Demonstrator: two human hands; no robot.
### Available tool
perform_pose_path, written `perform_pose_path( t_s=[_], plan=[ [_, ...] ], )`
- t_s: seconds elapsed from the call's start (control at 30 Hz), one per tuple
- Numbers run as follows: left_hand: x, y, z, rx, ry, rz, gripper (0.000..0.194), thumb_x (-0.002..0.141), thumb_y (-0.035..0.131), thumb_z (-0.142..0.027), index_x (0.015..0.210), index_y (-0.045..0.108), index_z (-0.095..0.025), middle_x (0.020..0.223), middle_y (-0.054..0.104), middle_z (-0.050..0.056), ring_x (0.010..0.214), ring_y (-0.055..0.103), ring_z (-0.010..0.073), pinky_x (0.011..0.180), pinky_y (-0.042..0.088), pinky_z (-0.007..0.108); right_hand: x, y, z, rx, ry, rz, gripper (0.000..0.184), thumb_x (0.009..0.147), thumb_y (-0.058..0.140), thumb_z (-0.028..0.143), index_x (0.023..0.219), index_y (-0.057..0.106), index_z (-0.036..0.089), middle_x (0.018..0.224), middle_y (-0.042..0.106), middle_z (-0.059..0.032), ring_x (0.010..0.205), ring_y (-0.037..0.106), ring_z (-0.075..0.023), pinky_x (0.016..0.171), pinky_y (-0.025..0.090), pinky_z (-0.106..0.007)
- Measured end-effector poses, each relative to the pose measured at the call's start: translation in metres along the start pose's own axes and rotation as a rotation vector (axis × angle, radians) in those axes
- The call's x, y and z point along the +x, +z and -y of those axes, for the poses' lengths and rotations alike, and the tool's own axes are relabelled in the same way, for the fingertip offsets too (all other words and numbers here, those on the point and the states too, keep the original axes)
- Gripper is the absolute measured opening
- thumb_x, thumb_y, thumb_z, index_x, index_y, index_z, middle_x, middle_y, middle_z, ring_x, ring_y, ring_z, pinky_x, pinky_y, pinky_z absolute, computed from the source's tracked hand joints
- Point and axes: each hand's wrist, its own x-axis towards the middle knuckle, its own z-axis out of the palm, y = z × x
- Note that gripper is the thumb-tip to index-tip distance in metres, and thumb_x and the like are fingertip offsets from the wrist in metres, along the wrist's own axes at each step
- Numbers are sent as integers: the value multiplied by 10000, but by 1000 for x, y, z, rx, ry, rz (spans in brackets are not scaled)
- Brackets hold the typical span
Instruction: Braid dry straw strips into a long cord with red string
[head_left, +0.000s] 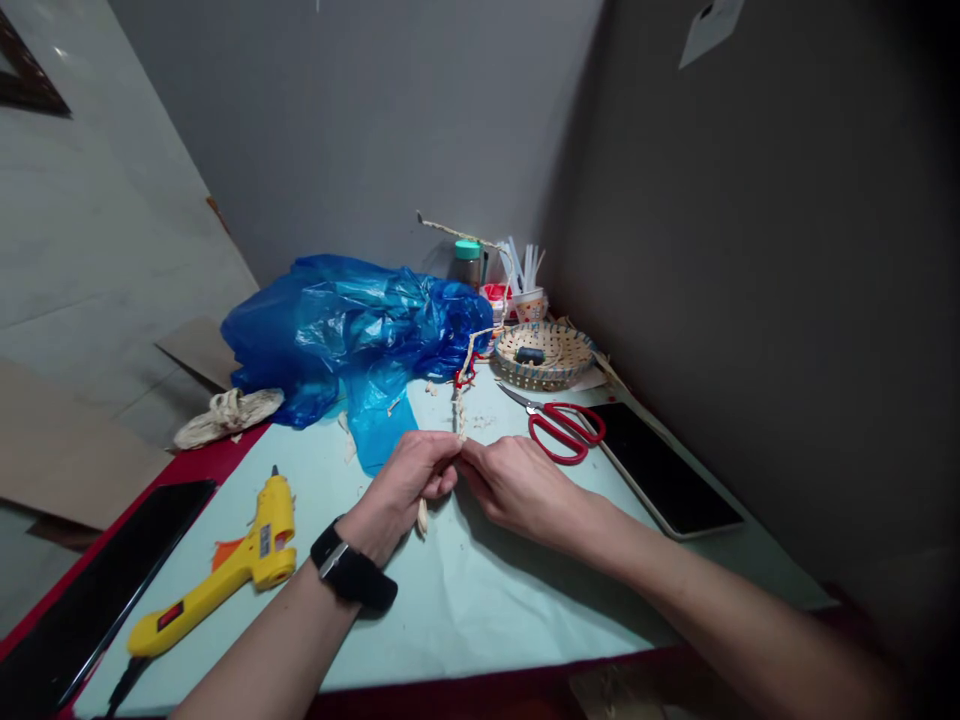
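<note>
Head view puts the braided cord (pixel 460 408) between the two hands, running up and away past them in a loose zigzag, its far tip raised above the things at the back. Left hand (pixel 426 465) and right hand (pixel 517 482) meet with fingers curled in, pinching the cord between thumb and forefinger; exactly how the right fingertips sit is hard to tell. Loose strand ends (pixel 422 518) poke out below the left hand.

The cord looks very light, dry and springy, stiff enough to keep its bends, not slippery, though single strands could split if tugged. A close pinch right at the end of the braid seems the best hold.

Most room lies on the near side of the hands, over bare table (pixel 457 610) down to its front edge. Beyond the hands sit the blue bag (pixel 352 320) and woven basket (pixel 544 378); scissors (pixel 534 408) and a tablet (pixel 664 470) lie to their right, the glue gun (pixel 259 560) to their left.
</note>
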Motion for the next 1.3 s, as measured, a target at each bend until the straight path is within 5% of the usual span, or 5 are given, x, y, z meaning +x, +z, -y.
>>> perform_pose_path(
  t_s=[0.23, 0.4, 0.67, 1.13, 1.3],
  plan=[
    [0, 0, -2, 12, -46, -9, 192, 717, 574, -254, 573, 553, -128, 420, 381, -55, 361, 287, 30, 387, 133, 206, 9, -13, -24, 436, -132, 142, 310, 909, 446, 328, 768, 655, 148, 637, 632, -28, 534, 526, -116, 539, 317, -228],
    [-1, 1, -6, 13, -42, 36, 167, 720, 587, -232, 659, 659, -94, 420, 377, -53, 385, 219, 29, 401, 103, 217, 18, -18, -40, 552, 51, -56, 346, 917, 414, 379, 797, 635, 140, 716, 630, -37, 657, 550, -144, 610, 369, -240],
    [0, -2, -8, -26, -54, 146, 147, 750, 589, -209, 679, 636, -89, 453, 387, -51, 389, 198, 20, 410, 82, 215, 17, 2, -30, 980, 122, 192, 245, 892, 421, 310, 727, 529, 165, 656, 546, -8, 542, 464, -102, 519, 369, -223],
    [3, -2, -3, -194, -100, 58, 140, 710, 630, -228, 691, 548, -115, 548, 486, -37, 367, 174, -11, 364, 72, 166, 22, 12, -23, 1108, 305, 106, 90, 886, 437, 283, 918, 429, 199, 660, 537, 38, 419, 350, -57, 385, 265, -177],
    [7, -6, 1, -173, -78, 17, 215, 697, 633, -319, 642, 578, -119, 371, 302, -98, 331, 112, 5, 355, 55, 177, 17, 5, -22, 591, 99, -43, 189, 902, 408, 330, 1007, 476, 188, 754, 608, -19, 604, 506, -126, 562, 367, -244]
  ],
)
